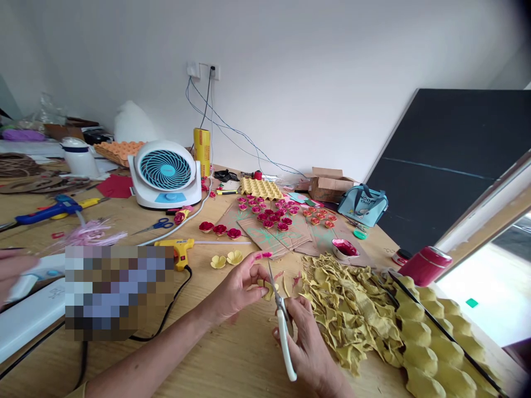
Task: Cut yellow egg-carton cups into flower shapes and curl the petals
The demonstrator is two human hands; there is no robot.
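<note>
My left hand pinches a small yellow egg-carton piece just above the wooden table. My right hand grips white-handled scissors, whose blades point up and meet the piece. A heap of yellow carton scraps lies right beside both hands. Two cut yellow flowers rest on the table just behind my left hand.
A yellow glue gun, blue scissors, a white fan, red painted flowers on cardboard, a bowl of red paint, a red cup and yellow egg trays surround me. Another person's hand shows at the left edge.
</note>
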